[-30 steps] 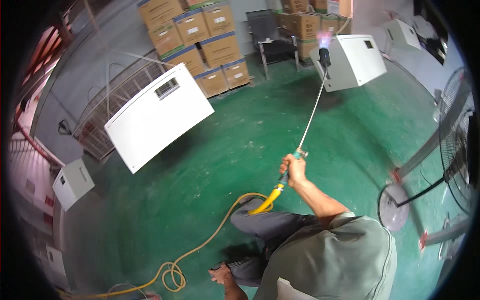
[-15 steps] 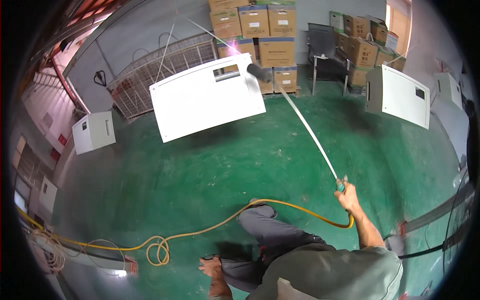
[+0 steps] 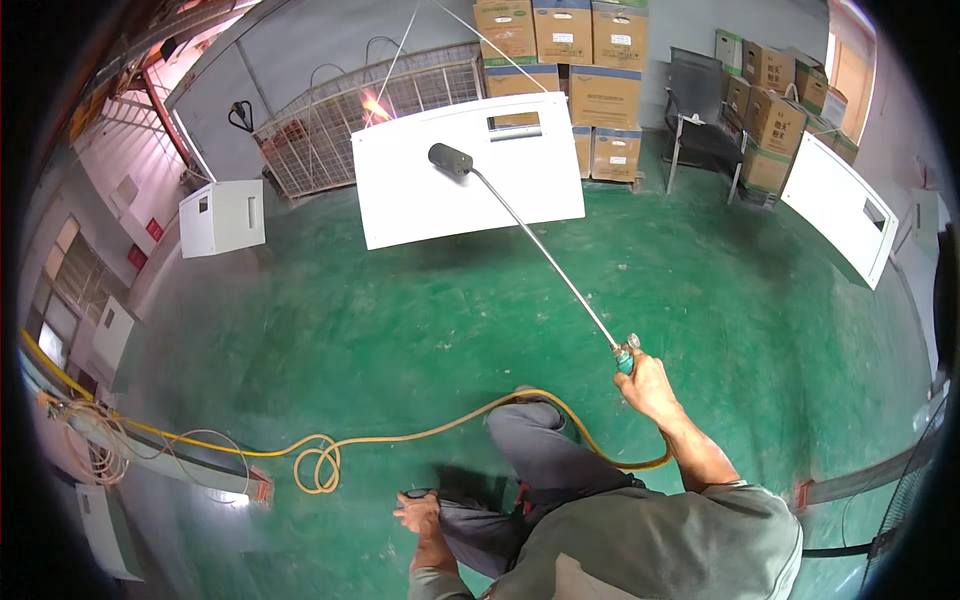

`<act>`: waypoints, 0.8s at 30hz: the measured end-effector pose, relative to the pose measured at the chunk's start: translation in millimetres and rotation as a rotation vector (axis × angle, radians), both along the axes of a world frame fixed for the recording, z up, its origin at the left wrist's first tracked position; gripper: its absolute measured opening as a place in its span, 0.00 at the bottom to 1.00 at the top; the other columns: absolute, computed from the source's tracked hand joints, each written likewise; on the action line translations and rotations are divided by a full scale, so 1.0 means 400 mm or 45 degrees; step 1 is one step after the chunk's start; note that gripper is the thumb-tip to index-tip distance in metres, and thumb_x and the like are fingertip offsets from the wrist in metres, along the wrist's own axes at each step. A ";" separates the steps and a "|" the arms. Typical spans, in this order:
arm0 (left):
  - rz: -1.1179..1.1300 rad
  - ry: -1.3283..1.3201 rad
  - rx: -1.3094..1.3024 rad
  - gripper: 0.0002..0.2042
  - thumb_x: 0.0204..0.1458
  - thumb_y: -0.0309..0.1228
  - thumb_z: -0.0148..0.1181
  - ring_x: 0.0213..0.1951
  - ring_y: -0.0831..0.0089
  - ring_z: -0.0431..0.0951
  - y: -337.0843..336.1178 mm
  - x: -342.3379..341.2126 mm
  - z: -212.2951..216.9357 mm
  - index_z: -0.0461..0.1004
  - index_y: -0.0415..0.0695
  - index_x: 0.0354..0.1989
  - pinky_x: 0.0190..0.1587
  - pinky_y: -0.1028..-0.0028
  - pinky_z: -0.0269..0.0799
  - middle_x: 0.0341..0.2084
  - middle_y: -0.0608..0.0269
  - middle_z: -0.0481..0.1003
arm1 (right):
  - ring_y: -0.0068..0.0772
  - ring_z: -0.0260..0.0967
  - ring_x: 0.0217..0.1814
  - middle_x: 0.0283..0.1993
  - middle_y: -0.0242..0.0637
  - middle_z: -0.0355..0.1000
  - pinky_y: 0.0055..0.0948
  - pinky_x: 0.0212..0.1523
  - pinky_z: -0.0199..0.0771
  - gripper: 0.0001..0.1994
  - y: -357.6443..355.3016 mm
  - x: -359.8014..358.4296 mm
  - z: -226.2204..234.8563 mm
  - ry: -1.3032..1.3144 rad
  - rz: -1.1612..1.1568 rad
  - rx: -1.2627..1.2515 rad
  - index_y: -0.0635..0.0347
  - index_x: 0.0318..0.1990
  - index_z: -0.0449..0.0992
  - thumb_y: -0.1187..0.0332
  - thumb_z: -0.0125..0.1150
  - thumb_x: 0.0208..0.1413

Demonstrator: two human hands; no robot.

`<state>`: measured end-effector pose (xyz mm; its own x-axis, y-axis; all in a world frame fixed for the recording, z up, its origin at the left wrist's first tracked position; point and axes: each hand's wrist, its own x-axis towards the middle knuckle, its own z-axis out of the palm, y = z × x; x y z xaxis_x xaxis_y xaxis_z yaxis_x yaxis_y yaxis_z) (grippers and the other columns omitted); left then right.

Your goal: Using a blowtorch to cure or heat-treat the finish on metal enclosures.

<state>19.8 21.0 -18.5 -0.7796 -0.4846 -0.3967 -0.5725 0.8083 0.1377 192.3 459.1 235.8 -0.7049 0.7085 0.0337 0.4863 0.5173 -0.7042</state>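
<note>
My right hand [image 3: 648, 385] is closed round the green handle of a long gas torch [image 3: 545, 245]. Its metal tube reaches up and left to a black burner head [image 3: 451, 159] in front of a large white metal panel [image 3: 450, 205]. The panel hangs from thin cords and has a rectangular cutout near its upper right. An orange flame [image 3: 374, 106] shows at the panel's top left edge. From the handle a yellow hose [image 3: 430, 436] trails left across the floor. Down beside my left leg, my left hand [image 3: 417, 511] holds nothing, its fingers apart.
White metal housings hang at left [image 3: 222, 218] and right [image 3: 840, 207]. Stacked cardboard boxes [image 3: 604, 97], a wire cage [image 3: 370, 150] and a black chair [image 3: 700, 110] stand along the back. The hose loops on the green floor [image 3: 400, 330]; more hose lies coiled at far left.
The torch head has swung left from the panel's right edge to its upper left part. My right hand has shifted left and slightly up. My left hand stays low by my leg.
</note>
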 end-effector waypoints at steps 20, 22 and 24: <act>0.040 -0.049 -0.008 0.50 0.41 0.53 0.74 0.57 0.43 0.72 0.007 0.005 0.018 0.51 0.59 0.73 0.55 0.53 0.75 0.62 0.43 0.57 | 0.57 0.75 0.29 0.22 0.57 0.71 0.46 0.34 0.73 0.16 -0.072 0.273 -0.210 -0.354 -0.005 -0.061 0.72 0.39 0.74 0.69 0.62 0.44; 0.036 -0.048 -0.013 0.50 0.41 0.53 0.73 0.57 0.43 0.71 0.005 0.005 0.017 0.51 0.59 0.74 0.56 0.53 0.75 0.62 0.43 0.57 | 0.52 0.75 0.27 0.22 0.53 0.72 0.44 0.34 0.73 0.18 -0.074 0.292 -0.224 -0.378 -0.040 -0.157 0.72 0.43 0.75 0.69 0.62 0.44; 0.033 -0.031 -0.011 0.50 0.41 0.52 0.73 0.57 0.43 0.71 -0.001 0.006 0.004 0.51 0.59 0.74 0.56 0.53 0.75 0.62 0.42 0.57 | 0.50 0.74 0.26 0.22 0.52 0.72 0.42 0.34 0.73 0.19 -0.065 0.317 -0.263 -0.384 -0.048 -0.199 0.72 0.44 0.75 0.69 0.62 0.45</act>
<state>22.0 20.6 -17.1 -0.7570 -0.5078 -0.4113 -0.5961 0.7944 0.1164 319.0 433.2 130.4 -0.6396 0.7146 -0.2833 0.7018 0.3923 -0.5947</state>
